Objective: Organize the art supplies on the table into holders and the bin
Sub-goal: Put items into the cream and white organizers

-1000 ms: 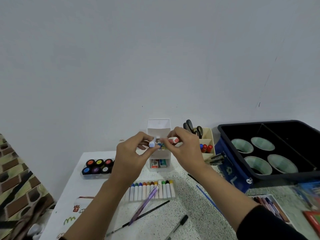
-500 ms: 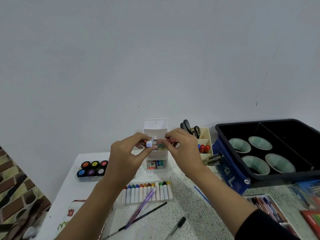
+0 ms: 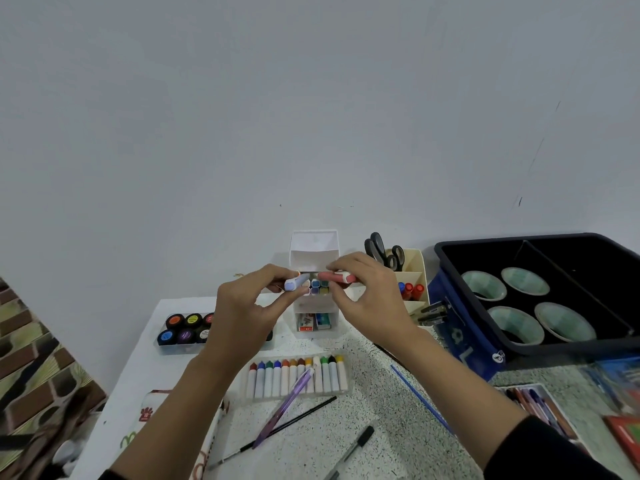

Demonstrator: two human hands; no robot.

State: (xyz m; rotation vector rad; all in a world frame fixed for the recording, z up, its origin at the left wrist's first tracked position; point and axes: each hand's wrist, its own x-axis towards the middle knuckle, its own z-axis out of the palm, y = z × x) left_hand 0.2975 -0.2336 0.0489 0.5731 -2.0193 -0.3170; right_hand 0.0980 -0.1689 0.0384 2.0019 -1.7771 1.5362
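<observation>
head view: the only camera, looking down at the table.
left hand (image 3: 242,317): pinched a lavender marker (image 3: 296,283) between thumb and fingertips.
right hand (image 3: 370,306): pinched a pink marker (image 3: 337,277), lying roughly level.
white holder (image 3: 313,251): stood just behind both markers; its slot already held several capped markers (image 3: 315,287).
change: almost none over the last 1 s. The 2 markers closed in on the slot, then sat apart again, and neither was released.
meaning: slotting step likely unfinished.
left over: crayon tray (image 3: 298,375), purple pen (image 3: 284,407), black brush (image 3: 277,427) and black pen (image 3: 353,448) lay loose; bin (image 3: 502,239) sat well apart to the right.
</observation>
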